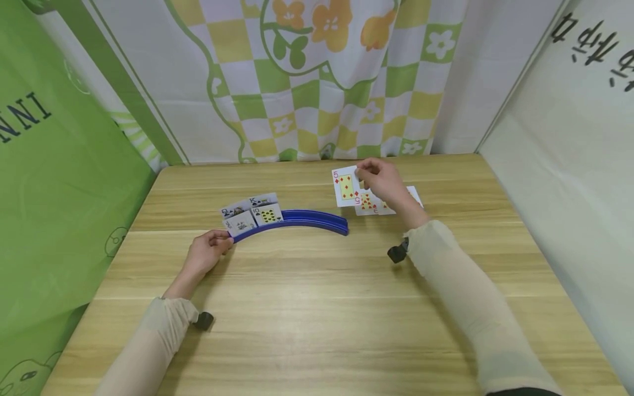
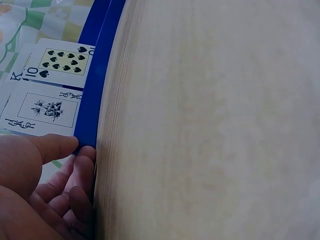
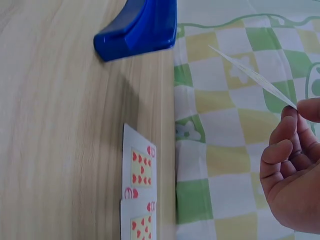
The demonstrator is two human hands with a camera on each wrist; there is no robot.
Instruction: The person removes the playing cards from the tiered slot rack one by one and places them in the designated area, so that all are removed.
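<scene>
A curved blue playing card holder (image 1: 317, 218) stands on the table, its left end pinched between the thumb and fingers of my left hand (image 1: 204, 253). In its front row lean a joker (image 2: 47, 107) and a ten of spades (image 2: 62, 64). Behind these, a queen (image 1: 235, 210) and a king (image 1: 264, 199) show their upper parts. Beyond the holder's right end, my right hand (image 1: 382, 181) pinches a five of diamonds (image 1: 345, 187) by its edge, raised off the table. Below that hand lie a nine of hearts (image 3: 141, 167) and an eight of hearts (image 3: 141, 227), partly hidden in the head view.
Another card's corner (image 1: 415, 195) shows to the right of my right wrist. The wooden table (image 1: 297, 330) ends at a patterned curtain (image 1: 317, 99) at the back. A green cloth (image 1: 64, 165) hangs at the left, a white one (image 1: 569, 148) at the right.
</scene>
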